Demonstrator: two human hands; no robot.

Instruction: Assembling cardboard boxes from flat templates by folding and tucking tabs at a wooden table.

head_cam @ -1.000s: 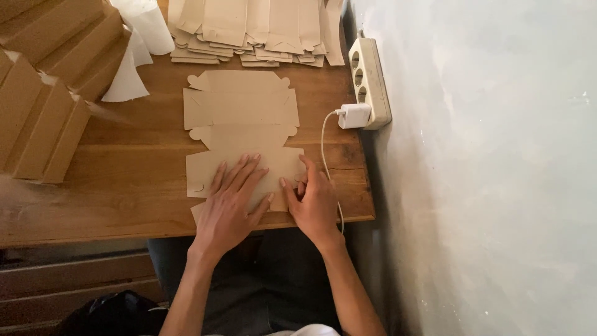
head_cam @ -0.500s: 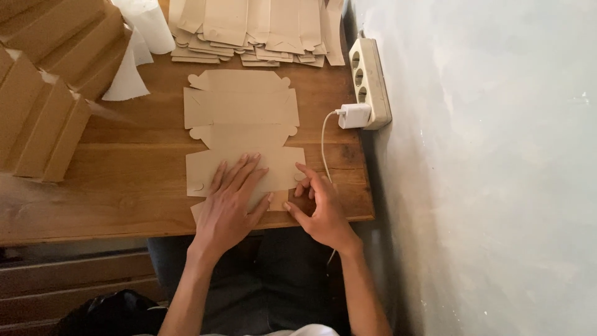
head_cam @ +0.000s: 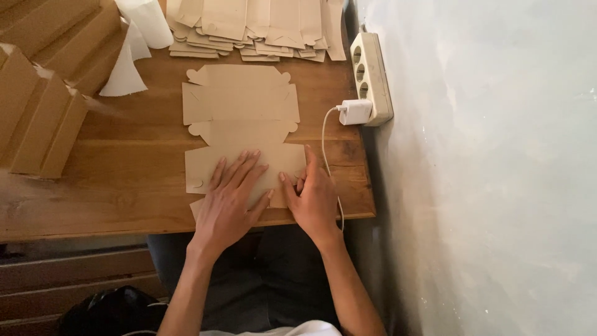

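Observation:
A flat, unfolded brown cardboard box blank (head_cam: 239,118) lies on the wooden table (head_cam: 124,193), its near end under my hands. My left hand (head_cam: 231,202) lies flat on the blank's near panel with fingers spread. My right hand (head_cam: 314,196) rests at the blank's right near edge, thumb and fingers pinching or pressing a small side flap there. Which fingers actually grip the flap is hard to tell.
A pile of more flat blanks (head_cam: 255,28) lies at the table's far edge. Folded brown boxes (head_cam: 43,81) and white paper (head_cam: 134,43) are stacked at the left. A white power strip (head_cam: 370,78) with a charger (head_cam: 356,112) and cable (head_cam: 326,149) runs along the grey wall at right.
My right hand has shifted slightly along the blank's right near edge and now works the side flap. My left hand stays flat on the panel.

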